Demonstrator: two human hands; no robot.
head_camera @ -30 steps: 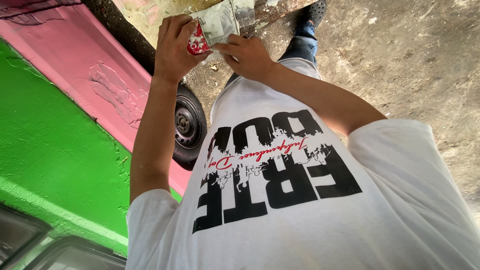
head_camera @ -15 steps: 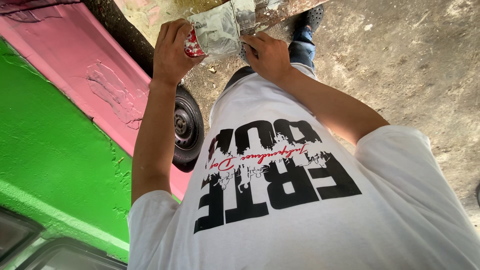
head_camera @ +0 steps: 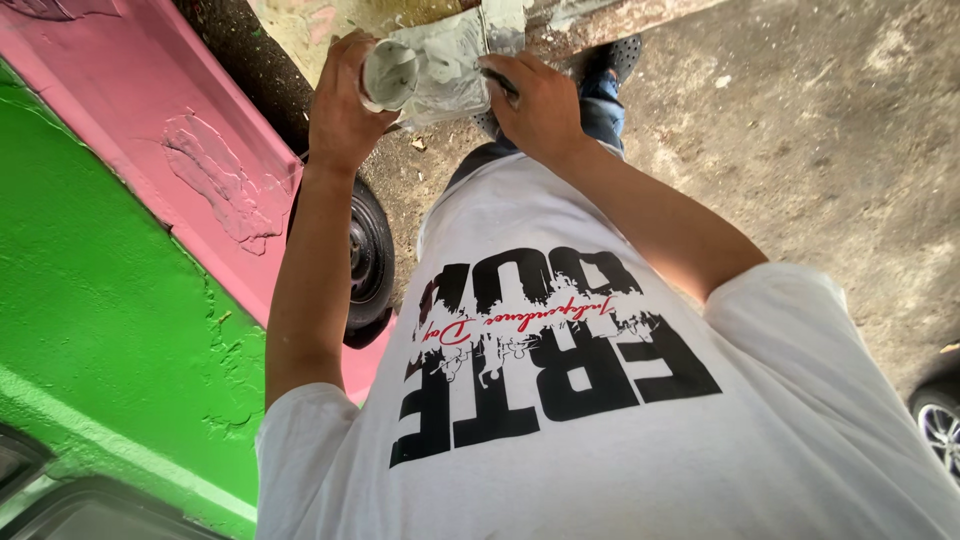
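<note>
**A:** Head view, the only one. What is in hand?

**B:** The left hand [head_camera: 345, 105] holds a small can [head_camera: 388, 75] up in front of the chest, its mouth turned toward the camera and its rim grey with paste. The right hand [head_camera: 535, 100] holds a scraper [head_camera: 445, 65] whose flat face is thick with the same grey paste. The scraper's edge sits right at the can.

**A:** Which step would you call it?

**B:** I'd judge it as loading: paste worked between can and scraper. The pink panel [head_camera: 150, 130] at the left has a rough patch of dried filler on it, but neither hand is near it.

**A:** And what does the next move call for?

**B:** As I see it, a steady can and a level scraper, since the paste is heaped and could slide off onto the shirt [head_camera: 560, 400] or the ground [head_camera: 800, 150].

**A:** The grips?

**B:** The left fingers are wrapped right round the can's wall, thumb side hidden. The right hand is closed over a dark handle [head_camera: 505, 82], knuckles up and no fingers spread.

**A:** Where is all this?

**B:** In the air, resting on nothing, above the ground beside a tyre [head_camera: 368, 250]. The green panel [head_camera: 90, 330] is well off to the left.
</note>
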